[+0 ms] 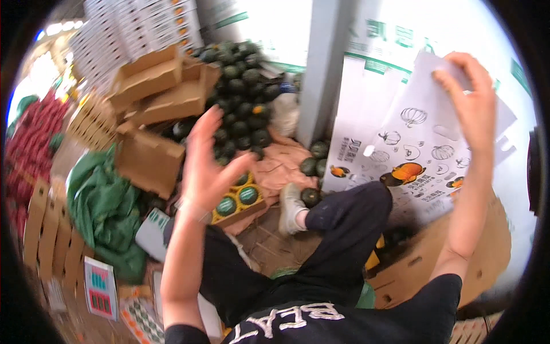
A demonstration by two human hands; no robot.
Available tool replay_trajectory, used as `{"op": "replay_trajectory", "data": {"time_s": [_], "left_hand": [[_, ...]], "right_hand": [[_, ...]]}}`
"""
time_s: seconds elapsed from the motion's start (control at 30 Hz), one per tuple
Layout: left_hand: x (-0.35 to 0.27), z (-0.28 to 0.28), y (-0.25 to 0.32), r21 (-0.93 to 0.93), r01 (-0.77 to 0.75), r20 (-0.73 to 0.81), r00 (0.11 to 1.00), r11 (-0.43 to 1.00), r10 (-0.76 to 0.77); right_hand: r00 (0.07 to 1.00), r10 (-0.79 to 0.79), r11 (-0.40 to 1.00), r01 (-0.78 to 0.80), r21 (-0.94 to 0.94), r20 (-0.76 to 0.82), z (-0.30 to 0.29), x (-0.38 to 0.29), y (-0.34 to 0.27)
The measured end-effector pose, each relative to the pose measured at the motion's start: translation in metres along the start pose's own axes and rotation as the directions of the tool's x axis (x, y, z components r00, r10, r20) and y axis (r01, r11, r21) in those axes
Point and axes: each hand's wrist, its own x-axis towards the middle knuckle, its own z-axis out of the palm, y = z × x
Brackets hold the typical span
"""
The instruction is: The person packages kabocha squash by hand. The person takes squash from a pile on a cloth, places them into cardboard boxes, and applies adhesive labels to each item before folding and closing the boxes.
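Observation:
My right hand (pixel 475 101) is raised at the right, its thumb and fingers pinching the upper edge of a flat white carton blank (pixel 429 92) printed with pumpkin drawings and writing. Similar printed cardboard (pixel 350 103) stands behind it. My left hand (pixel 208 165), blurred, hangs in the air with thumb and fingers apart and nothing in it. Past that hand is a small cardboard box (pixel 238 214) of dark green squash (pixel 226 206) in yellow netting, some bearing round labels. My forearm and hand cover part of the box.
A heap of dark green squash (pixel 238 86) lies ahead, beside a grey post (pixel 320 77). Brown cardboard trays (pixel 148 161) and green netting (pixel 103 215) are at the left. Loose squash (pixel 310 197) lie by my shoe (pixel 292 210). White cartons (pixel 137 30) are stacked behind.

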Motion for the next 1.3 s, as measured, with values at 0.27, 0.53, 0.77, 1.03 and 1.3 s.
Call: {"op": "replay_trajectory", "data": {"time_s": [0.27, 0.53, 0.77, 1.03, 1.3], "left_hand": [[0.066, -0.021, 0.035, -0.357, -0.220, -0.424, 0.904, 0.908, 0.053], [0.023, -0.127, 0.027, -0.327, -0.214, -0.513, 0.858, 0.920, 0.018], [-0.031, -0.168, 0.038, 0.212, -0.063, 0.160, 0.987, 0.975, 0.029], [-0.236, -0.017, 0.035, 0.153, 0.310, 0.472, 0.811, 0.938, -0.345], [-0.227, 0.029, 0.010, -0.112, 0.419, 0.687, 0.688, 0.901, -0.235]], "right_hand": [[0.912, -0.001, 0.998, 0.029, 0.063, -0.411, 0.031, 0.055, -0.030], [0.739, 0.542, -0.191, -0.356, 0.915, 0.400, 0.188, -0.012, -0.040], [0.829, -0.321, 0.350, -0.345, 0.871, 0.458, 0.189, -0.014, -0.160], [0.335, -0.876, 0.317, -0.139, 0.938, 0.346, 0.090, -0.125, -0.158], [0.733, -0.023, 0.397, -0.618, 0.679, 0.680, 0.033, -0.200, -0.111]]}}
